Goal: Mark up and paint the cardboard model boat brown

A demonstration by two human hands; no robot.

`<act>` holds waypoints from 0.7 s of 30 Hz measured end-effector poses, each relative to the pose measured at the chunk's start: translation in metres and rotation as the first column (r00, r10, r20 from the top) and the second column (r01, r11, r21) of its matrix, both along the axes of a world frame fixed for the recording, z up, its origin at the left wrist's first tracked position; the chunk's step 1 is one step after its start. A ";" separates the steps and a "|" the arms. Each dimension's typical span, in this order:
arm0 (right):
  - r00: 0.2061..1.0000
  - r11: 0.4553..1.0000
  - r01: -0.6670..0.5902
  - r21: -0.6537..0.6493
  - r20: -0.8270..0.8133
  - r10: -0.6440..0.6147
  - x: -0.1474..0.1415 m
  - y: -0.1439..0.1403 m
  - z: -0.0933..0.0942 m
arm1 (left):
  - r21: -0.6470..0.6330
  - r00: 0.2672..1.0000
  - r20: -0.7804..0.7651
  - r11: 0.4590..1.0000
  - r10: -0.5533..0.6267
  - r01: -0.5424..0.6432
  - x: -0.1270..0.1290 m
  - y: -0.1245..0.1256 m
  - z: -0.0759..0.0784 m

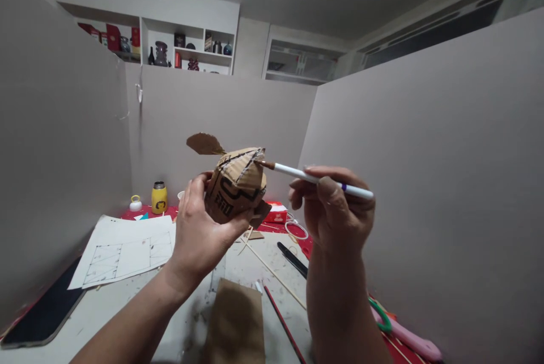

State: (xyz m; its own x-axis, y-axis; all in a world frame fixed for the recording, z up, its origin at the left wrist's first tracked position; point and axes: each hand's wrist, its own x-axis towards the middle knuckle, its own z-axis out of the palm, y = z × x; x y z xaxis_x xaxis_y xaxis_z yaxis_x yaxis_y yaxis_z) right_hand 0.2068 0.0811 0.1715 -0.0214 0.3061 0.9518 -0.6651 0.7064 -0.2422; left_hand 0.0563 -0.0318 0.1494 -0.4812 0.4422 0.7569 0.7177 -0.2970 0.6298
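While the left hand (199, 233) clamped its fingers on the cardboard model (236, 183) above the bench (106, 307), the right hand (334, 211) pinched the paintbrush (317, 178), its long axis running leftward, tip touching the model's top seam.

1. The ball (236, 185) is rough, matt brown corrugated cardboard, printed black.
2. The brush (317, 178) has a smooth, glossy white handle, seemingly plastic.
3. The sheet (123, 250) is matt white paper.
4. The bottle (159, 198) shines glossy yellow.
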 end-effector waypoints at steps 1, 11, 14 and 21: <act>1.000 1.000 -0.007 0.009 0.025 0.007 0.001 0.001 0.000 | 0.002 1.000 -0.015 1.000 0.006 -0.006 -0.001 0.000 -0.001; 0.994 0.997 -0.051 0.050 0.100 0.046 0.004 0.006 -0.002 | -0.012 1.000 -0.018 1.000 -0.014 0.014 -0.001 -0.005 0.000; 0.990 0.994 -0.080 0.073 0.125 0.071 0.004 0.006 -0.002 | -0.042 0.994 0.048 0.994 -0.102 0.104 0.001 -0.010 0.005; 0.991 0.996 -0.056 0.067 0.121 0.047 0.008 0.007 -0.001 | -0.120 0.906 0.235 0.915 -0.351 0.385 0.003 -0.018 0.014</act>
State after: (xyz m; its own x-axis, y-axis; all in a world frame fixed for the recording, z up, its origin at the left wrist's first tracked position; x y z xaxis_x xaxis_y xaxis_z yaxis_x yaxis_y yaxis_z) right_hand 0.2152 0.0877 0.1701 -0.1502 0.2342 0.9605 -0.6704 0.6899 -0.2731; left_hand 0.0593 -0.0496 0.1631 -0.3969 0.7244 0.5636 0.4269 -0.3979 0.8120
